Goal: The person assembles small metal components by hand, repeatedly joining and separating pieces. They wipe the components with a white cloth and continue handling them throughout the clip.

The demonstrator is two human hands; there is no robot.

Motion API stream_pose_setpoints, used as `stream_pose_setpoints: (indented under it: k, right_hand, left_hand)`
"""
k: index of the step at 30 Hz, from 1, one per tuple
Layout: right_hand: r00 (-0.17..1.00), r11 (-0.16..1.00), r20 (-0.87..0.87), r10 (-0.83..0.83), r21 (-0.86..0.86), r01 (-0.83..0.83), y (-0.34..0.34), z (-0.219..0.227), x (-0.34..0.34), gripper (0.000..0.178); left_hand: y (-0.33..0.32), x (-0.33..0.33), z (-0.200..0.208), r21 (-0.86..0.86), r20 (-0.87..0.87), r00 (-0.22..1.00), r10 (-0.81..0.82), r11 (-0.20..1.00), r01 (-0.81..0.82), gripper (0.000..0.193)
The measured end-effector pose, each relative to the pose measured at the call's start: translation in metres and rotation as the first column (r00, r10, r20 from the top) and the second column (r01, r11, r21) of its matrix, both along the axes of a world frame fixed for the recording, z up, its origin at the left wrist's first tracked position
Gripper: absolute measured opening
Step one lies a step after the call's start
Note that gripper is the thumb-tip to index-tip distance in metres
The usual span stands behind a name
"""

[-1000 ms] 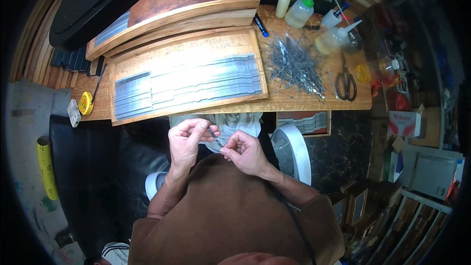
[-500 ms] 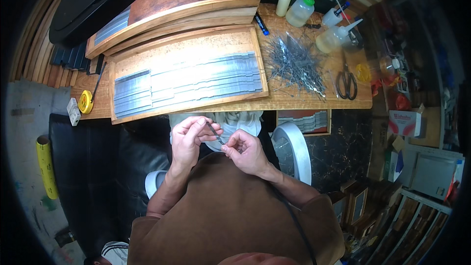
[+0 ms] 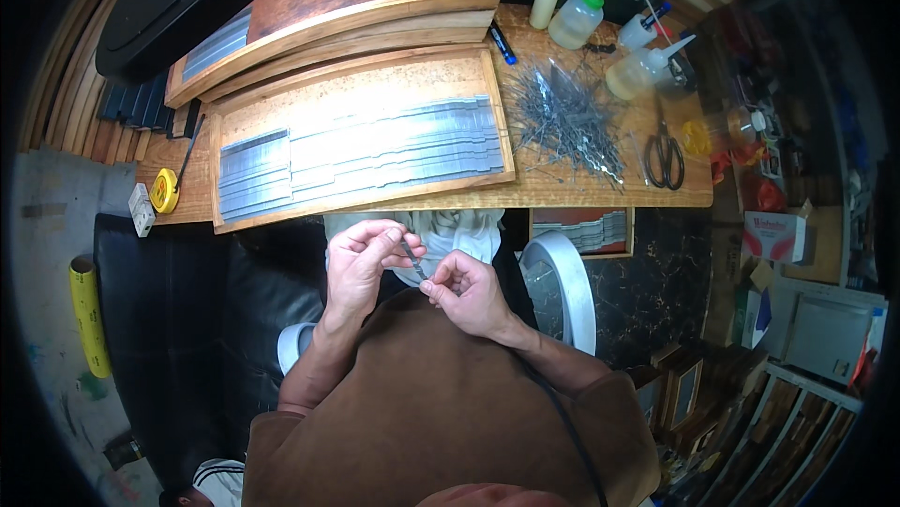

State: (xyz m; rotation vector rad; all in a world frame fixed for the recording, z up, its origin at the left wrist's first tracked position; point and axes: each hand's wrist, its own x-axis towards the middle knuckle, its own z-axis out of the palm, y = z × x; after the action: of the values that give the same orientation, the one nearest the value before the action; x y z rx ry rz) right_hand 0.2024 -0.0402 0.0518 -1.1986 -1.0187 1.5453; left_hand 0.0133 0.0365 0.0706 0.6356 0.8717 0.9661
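A thin dark metal strip (image 3: pixel 412 255) is stretched slantwise between my two hands, over my lap and in front of the table edge. The fingertips of my left hand (image 3: pixel 361 258) pinch its upper end. Thumb and index finger of my right hand (image 3: pixel 466 291) hold its lower end. Beyond the hands, a shallow wooden tray (image 3: pixel 366 205) lies on the table, with rows of flat grey metal strips (image 3: pixel 394 151) laid side by side in it. To its right is a tangled heap of thin metal strips (image 3: pixel 570 122).
Black scissors (image 3: pixel 664 162), squeeze bottles (image 3: pixel 576 21) and a blue marker (image 3: pixel 502 44) lie at the table's right (image 3: pixel 619 196). Stacked wooden trays (image 3: pixel 375 19) stand behind. A yellow tape measure (image 3: pixel 164 191) sits at the left edge. Grey chair arms (image 3: pixel 562 282) flank me.
Both hands keep their pinch on the strip and have barely moved. The view has shifted very slightly.
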Motion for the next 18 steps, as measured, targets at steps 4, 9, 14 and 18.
stream_pose_setpoints:
  k: [4,9,14,18]
  right_hand:
    - [1.000,1.000,-0.020,-0.003,-0.011,0.003,0.001,-0.002,0.002,0.018]
    - [0.998,0.999,-0.056,-0.013,-0.040,0.011,0.002,0.002,0.001,0.018]
    - [0.983,0.992,-0.179,-0.049,-0.121,0.027,0.004,0.009,0.000,0.018]
    - [0.983,0.994,-0.181,-0.027,-0.106,0.008,0.001,0.012,0.002,0.019]
  left_hand:
    - [-0.003,0.003,-0.003,0.003,-0.012,1.000,0.007,1.000,-0.007,0.017]
    - [-0.004,0.004,-0.001,0.014,-0.058,0.997,-0.042,0.999,0.043,0.021]
    - [-0.005,0.007,0.007,-0.040,-0.101,0.990,-0.101,0.994,0.097,0.023]
    - [-0.006,0.008,0.016,-0.042,-0.121,0.986,-0.115,0.993,0.110,0.026]
